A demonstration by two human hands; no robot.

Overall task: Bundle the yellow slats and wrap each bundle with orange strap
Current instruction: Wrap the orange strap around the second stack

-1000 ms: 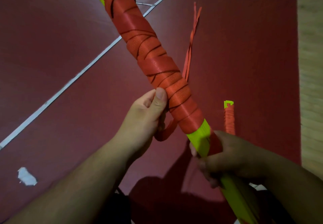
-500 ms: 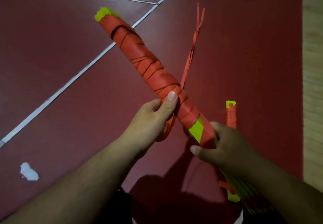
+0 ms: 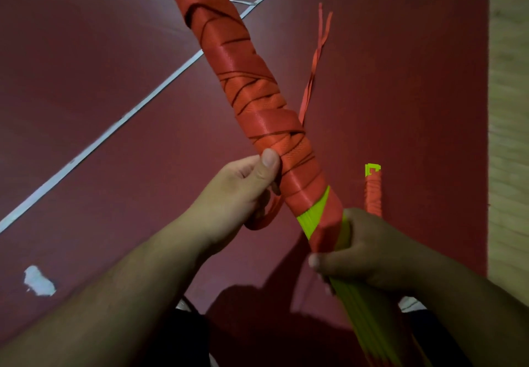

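Fingers of left hand (image 3: 237, 194) pinch orange strap (image 3: 266, 219); right hand (image 3: 372, 252) grips bundled yellow slats (image 3: 369, 321).

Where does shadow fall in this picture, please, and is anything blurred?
Head view: the right hand sits in shadow, darker than the lit left hand; a shadow lies on the red mat below the bundle; the pale floor at the right edge is blurred.

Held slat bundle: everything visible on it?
The bundle is a long stack of thin yellow-green slats, plastic-looking, held tilted, far end up-left. Glossy orange strap spirals unevenly over most of it; slats show bare at the far tip, one gap and the near end. The left hand thumbs the wrap, holding a loose strap loop; the right hand grips the near end.
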